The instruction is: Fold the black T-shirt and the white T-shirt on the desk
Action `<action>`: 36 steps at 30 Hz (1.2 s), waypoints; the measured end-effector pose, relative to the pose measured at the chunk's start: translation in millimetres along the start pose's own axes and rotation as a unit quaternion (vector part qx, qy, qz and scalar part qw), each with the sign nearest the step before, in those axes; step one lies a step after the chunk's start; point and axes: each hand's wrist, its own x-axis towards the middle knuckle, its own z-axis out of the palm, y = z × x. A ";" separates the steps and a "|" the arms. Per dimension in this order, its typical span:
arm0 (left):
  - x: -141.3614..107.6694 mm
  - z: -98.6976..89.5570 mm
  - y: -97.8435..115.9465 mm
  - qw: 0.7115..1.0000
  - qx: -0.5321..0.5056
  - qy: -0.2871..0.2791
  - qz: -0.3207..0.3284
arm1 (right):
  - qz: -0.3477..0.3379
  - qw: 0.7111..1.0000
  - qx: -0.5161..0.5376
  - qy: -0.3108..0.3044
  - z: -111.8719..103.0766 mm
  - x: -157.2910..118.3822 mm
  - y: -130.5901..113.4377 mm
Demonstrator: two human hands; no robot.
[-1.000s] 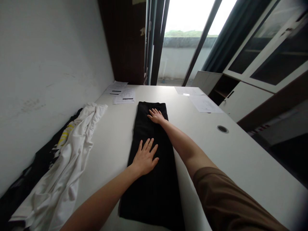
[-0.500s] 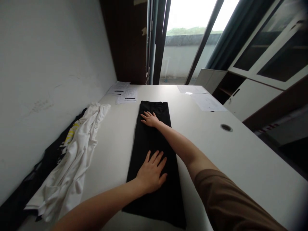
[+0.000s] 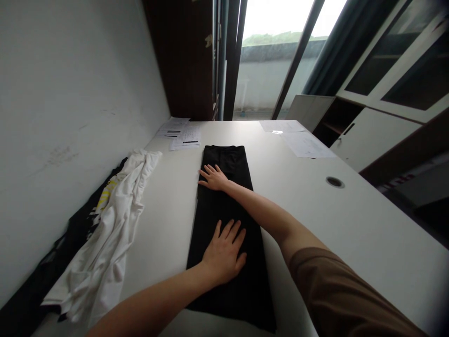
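Observation:
Black trousers (image 3: 224,206), folded lengthwise into a long strip, lie flat on the white table (image 3: 161,220) with the waistband at the far end. My left hand (image 3: 224,255) rests palm down on the lower half, its fingers spread. Farther up, just below the waistband, my right hand (image 3: 213,178) lies flat with fingers apart, its fingertips at the left edge of the cloth. Neither hand grips anything. My forearms cover parts of the trousers.
Crumpled white trousers (image 3: 115,238) and dark clothing (image 3: 58,255) lie along the wall at left. Paper sheets (image 3: 185,138) are at the far left corner, more papers (image 3: 307,145) at the far right. A round cable hole (image 3: 335,182) is set in the tabletop.
My right hand has slid a little toward me and to the left across the trousers. My left hand has stayed nearly in place. The view has shifted slightly.

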 end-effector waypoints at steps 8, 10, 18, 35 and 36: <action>1.3 -1.4 -11.9 0.987 -0.157 0.019 -0.042 | 0.033 0.999 0.026 -0.021 -7.5 20.1 9.8; 4.0 -8.5 -22.0 0.966 -0.238 0.056 -0.087 | 0.007 0.999 0.029 0.016 -14.9 5.6 12.6; 24.1 -22.3 -87.0 0.975 -0.094 0.154 -0.128 | 0.019 0.985 0.142 0.094 -29.3 -72.8 62.2; -76.1 -26.7 -84.8 0.994 0.088 -0.038 0.054 | -0.047 0.985 0.141 0.083 -51.9 -311.2 5.3; -83.0 -28.9 -82.3 0.993 0.086 -0.048 0.065 | -0.053 0.985 0.147 0.075 -54.0 -320.3 0.9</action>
